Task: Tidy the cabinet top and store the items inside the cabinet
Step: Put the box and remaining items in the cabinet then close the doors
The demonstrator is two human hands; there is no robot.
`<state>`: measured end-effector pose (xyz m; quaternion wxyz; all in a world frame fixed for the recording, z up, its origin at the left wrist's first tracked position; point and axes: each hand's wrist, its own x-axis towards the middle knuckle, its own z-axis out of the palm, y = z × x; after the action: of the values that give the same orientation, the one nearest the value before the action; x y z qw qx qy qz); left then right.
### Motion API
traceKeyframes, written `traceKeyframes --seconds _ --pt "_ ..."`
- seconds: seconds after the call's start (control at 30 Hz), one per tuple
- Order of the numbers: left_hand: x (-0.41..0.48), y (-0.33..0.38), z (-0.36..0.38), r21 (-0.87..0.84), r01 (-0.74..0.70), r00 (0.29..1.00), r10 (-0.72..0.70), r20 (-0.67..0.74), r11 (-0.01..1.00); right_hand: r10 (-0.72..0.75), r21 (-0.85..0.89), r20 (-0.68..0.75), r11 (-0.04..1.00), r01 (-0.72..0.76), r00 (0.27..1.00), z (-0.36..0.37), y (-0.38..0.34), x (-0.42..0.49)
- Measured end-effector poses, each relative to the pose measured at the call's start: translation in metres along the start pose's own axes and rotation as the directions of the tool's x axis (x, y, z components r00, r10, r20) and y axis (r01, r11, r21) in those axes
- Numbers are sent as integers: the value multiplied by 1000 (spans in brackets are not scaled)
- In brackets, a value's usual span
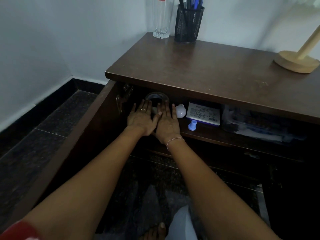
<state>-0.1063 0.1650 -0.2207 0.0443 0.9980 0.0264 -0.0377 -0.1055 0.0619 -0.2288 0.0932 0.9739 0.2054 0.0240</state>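
Observation:
Both my hands reach into the open cabinet under the brown top (199, 66). My left hand (141, 116) and my right hand (167, 118) lie side by side, fingers stretched, around a dark object on the upper shelf (199, 134). A round roll of tape (156, 97) stands just behind my fingertips. Whether the hands grip the dark object is hidden. To the right on the shelf lie a white bulb (181, 110), a small blue cap (192, 125), a white and blue box (203, 114) and a clear plastic case (256, 124).
On the cabinet top stand a clear tall glass (161, 19), a black mesh pen holder (188, 23) and a wooden stand base (296, 62). The cabinet door (72, 141) hangs open on the left. Dark tiled floor lies below, with my foot (155, 231) at the bottom edge.

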Motion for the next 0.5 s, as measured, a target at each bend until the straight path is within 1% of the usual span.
traceKeyframes --seconds 0.03,0.1,0.2,0.33,0.43,0.5 --pt "-4 1 0 -13 7 1000 -7 -7 1000 18 -16 -18 1000 -18 1000 1 -1 -3" --pt "-14 5 1 -46 14 998 -17 -64 999 40 -37 -81 998 -44 996 2 -3 -10" --pt "-33 8 -1 -38 1 992 -6 -129 999 29 -26 -164 999 -33 986 1 -7 -24" --pt "-56 7 -17 -22 -5 990 2 -140 1000 3 9 -184 1000 -1 983 -12 -13 -42" --pt "-78 7 -34 -26 -23 985 18 -172 999 -22 42 -174 999 29 984 -28 -13 -63" --pt "-84 9 -40 -24 -29 985 24 -171 999 -40 66 -141 997 50 989 -36 -11 -69"
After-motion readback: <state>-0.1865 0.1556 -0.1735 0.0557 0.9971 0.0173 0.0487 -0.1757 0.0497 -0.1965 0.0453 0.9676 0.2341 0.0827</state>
